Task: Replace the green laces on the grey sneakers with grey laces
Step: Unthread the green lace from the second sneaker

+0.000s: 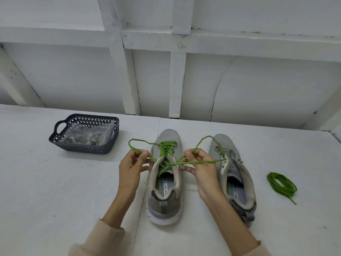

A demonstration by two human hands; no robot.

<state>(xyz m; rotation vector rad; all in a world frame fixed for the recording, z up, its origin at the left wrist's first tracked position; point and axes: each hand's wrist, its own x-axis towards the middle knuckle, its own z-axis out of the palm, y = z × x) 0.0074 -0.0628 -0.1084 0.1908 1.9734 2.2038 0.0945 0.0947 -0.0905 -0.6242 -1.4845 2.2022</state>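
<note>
Left hand [132,167] and right hand [200,169] each pinch a strand of the green lace [167,150], either side of the laced sneaker [165,198] on the table [55,182]. One loop crosses the unlaced sneaker [238,182] beside it. A coiled green lace [281,183] lies right; a basket [81,147] of clear packets [86,135] sits left.

Soft, even light falls from above on my white table [46,191]. Shadows beside the basket [84,134] and shoes [164,206] are faint. The wide lens bows the wall beams [239,43] near the edges. The green lace [173,164] renders sharp; my sleeves [103,235] blur slightly.
</note>
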